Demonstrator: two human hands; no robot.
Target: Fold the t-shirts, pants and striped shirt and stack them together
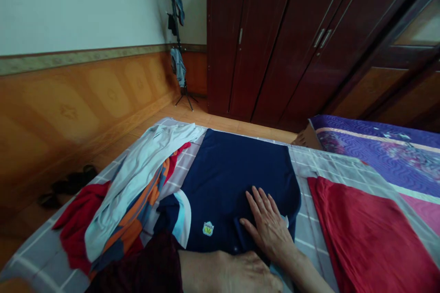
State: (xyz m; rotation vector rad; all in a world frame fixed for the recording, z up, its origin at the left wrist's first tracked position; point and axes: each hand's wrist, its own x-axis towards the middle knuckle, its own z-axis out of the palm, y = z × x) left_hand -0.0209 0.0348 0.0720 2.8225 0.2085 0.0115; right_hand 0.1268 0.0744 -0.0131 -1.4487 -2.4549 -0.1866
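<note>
A navy blue tennis shirt [233,165] lies spread on the bed, with a small badge on its chest and a white and light blue band on one sleeve. My right hand [266,226] rests flat on the shirt, palm down, fingers stretched and slightly apart. At the bottom edge my left hand [245,272], coming from a dark maroon sleeve, reaches across near the shirt's collar end. Its fingers are mostly out of sight, so what they hold cannot be made out.
A pile of clothes [137,187], pale, orange and red, lies left on the checked bed sheet [311,238]. Folded red cloth [371,233] lies right. Beyond are a purple mattress [378,146], a dark wardrobe [268,41] and a coat stand [178,32]. Dark shoes [68,185] stand on the floor.
</note>
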